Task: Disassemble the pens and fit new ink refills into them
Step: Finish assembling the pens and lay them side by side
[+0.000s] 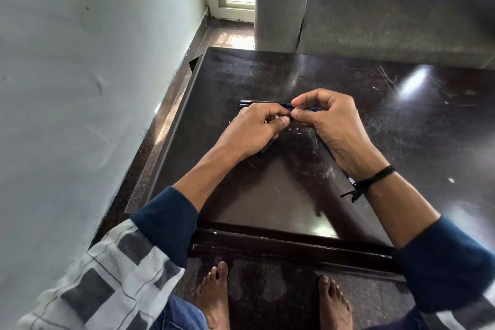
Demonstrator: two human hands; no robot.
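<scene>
Above a scratched, glossy dark table (281, 195), the left hand (257, 128) and right hand (332, 120) meet, fingertips pinched together on a thin blue pen (288, 105). The hands hide most of it. More slim dark pens (257, 101) lie flat just behind the hands.

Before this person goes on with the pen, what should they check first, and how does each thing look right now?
1. Both hands on the pen: ok. The left hand and right hand meet fingertip to fingertip on a blue pen.
2. Pen already pulled apart: cannot tell, fingers hide the joint.
3. Spare pens or refills within reach: ok. Thin dark sticks lie on the table just behind the left hand.
4. Loose part under the left hand: cannot tell. A dark piece shows there.
5. Another blue pen under the right wrist: not ok, it might get knocked.
</scene>
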